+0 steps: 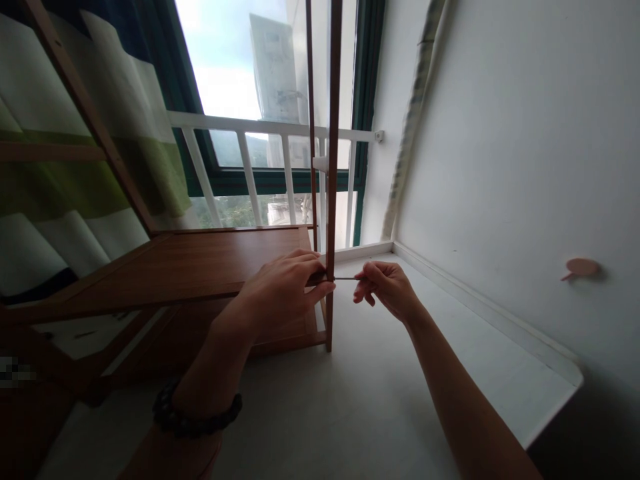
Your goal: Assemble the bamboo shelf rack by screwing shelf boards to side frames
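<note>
A brown wooden shelf unit (190, 263) stands on a white surface, with a thin upright post (332, 167) at its right end. My left hand (285, 290) wraps round the post where the shelf board meets it, fingers closed. My right hand (383, 287) pinches a thin dark rod-like tool (345, 279), whose tip touches the post at the joint. A dark beaded bracelet (197, 417) sits on my left wrist.
A white railing (270, 127) runs across a window behind the shelf. Striped green and white curtains (75, 167) hang at left. A white wall (525, 133) with a small pink hook (580, 268) rises at right. The white surface (380, 393) ends at a rounded edge at right.
</note>
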A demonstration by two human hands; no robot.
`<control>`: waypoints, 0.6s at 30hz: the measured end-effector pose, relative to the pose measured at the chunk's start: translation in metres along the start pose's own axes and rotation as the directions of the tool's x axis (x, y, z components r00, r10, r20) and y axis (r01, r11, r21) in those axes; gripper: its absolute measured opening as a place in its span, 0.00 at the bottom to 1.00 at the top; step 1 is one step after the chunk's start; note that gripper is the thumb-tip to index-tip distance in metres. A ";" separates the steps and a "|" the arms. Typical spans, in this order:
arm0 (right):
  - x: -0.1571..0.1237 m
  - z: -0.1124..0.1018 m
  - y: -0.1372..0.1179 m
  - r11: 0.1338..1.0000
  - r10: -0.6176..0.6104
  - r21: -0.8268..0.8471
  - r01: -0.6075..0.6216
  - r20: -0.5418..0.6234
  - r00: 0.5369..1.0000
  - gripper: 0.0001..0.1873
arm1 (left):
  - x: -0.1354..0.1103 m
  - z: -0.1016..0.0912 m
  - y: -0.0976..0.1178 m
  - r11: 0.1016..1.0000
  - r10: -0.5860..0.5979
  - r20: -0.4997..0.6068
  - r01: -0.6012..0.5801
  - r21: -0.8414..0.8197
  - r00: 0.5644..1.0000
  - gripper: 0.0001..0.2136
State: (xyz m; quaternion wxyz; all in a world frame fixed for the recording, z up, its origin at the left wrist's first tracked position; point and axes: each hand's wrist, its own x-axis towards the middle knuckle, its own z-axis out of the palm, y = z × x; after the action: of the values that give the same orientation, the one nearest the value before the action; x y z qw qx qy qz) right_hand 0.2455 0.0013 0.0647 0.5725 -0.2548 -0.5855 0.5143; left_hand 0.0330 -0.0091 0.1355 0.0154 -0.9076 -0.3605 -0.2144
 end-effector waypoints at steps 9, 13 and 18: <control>0.002 0.011 0.000 0.985 0.002 0.170 0.002 -0.024 1.000 0.16 | 0.000 -0.001 0.000 1.000 -0.030 0.022 0.030 -0.003 0.999 0.17; 0.000 0.001 0.003 0.986 0.014 0.163 -0.025 0.066 0.998 0.17 | 0.000 -0.001 0.000 1.000 -0.019 0.022 0.019 -0.002 1.000 0.16; 0.001 0.001 0.001 0.997 -0.072 -0.010 0.072 0.009 0.997 0.14 | 0.000 -0.002 0.001 1.000 -0.025 0.025 0.026 -0.010 0.999 0.15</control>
State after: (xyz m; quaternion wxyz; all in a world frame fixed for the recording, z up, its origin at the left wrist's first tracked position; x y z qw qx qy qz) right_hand 0.2442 0.0024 0.0641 0.5869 -0.2344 -0.5994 0.4912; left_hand 0.0330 -0.0100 0.1371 0.0034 -0.9056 -0.3710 -0.2054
